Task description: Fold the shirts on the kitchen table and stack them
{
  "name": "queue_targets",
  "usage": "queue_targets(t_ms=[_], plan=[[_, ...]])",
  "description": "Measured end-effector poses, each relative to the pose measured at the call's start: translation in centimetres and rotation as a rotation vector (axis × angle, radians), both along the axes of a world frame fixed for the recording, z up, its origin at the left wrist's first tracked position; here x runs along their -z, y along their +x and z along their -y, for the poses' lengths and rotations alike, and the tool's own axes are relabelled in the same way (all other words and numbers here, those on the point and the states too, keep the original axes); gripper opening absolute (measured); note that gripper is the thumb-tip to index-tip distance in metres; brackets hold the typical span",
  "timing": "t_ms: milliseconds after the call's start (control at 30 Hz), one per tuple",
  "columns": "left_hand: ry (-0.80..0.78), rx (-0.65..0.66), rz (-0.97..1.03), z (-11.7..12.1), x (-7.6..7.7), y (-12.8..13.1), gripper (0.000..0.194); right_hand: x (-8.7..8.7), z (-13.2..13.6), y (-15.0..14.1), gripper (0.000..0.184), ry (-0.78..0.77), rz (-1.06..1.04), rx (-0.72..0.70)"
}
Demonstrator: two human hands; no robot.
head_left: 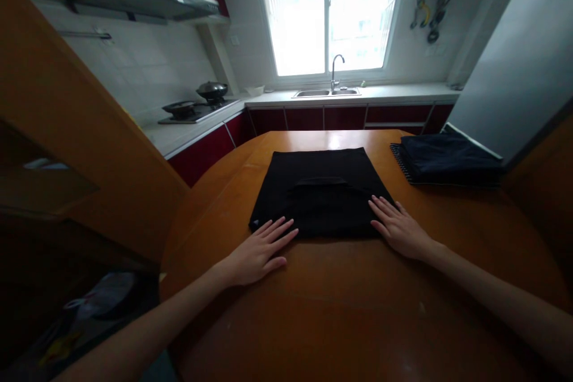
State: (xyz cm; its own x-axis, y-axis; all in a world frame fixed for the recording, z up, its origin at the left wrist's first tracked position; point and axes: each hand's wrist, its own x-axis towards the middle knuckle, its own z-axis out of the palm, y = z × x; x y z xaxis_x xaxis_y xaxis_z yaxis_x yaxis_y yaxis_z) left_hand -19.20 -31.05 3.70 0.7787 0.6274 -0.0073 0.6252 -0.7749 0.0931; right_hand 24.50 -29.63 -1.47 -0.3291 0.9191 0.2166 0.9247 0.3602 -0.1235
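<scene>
A black folded cloth (322, 209), probably a garment, lies flat on the wooden table (340, 310). It forms a rough rectangle with a raised crease across its middle and a small pale mark at its near left corner. My left hand (257, 253) rests with fingers spread, the fingertips on the cloth's near left edge and the palm over the wood. On the opposite side, my right hand (400, 228) lies flat with its fingers on the near right corner. Neither hand grips the fabric.
A stack of dark folded cloth (447, 158) sits at the table's right. Beyond the table are a counter with a sink (313, 94), a stove (208, 110) with a lidded pot (212, 91), and a window (331, 12). A wooden panel (111, 149) stands close on the left.
</scene>
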Motion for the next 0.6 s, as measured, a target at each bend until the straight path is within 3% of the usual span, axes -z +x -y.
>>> queue_targets(t_ms=[133, 233, 300, 400, 500, 600], plan=[[0.157, -0.122, 0.082, 0.0, 0.5, -1.4, 0.065, -1.0, 0.6, -0.5, 0.058, 0.134, -0.017, 0.076], [0.294, -0.077, 0.162, -0.2, 0.4, 1.5, 0.053, -2.9, 1.6, -4.4, 0.046, 0.255, -0.057, -0.112], [0.322, 0.009, 0.174, -0.3, 0.3, 4.8, 0.045, -4.0, 2.0, -7.6, 0.036, 0.253, -0.061, -0.287], [0.329, 0.078, 0.156, -0.9, 0.3, 9.0, 0.029, -4.4, 1.9, -11.0, 0.019, 0.229, -0.031, -0.400], [0.342, 0.114, 0.168, -1.8, 0.6, 10.5, 0.021, -3.8, 1.4, -12.0, 0.010, 0.248, 0.009, -0.428], [0.363, 0.171, 0.176, -2.4, 0.8, 10.1, 0.024, -3.3, 1.1, -11.6, 0.012, 0.293, 0.052, -0.465]])
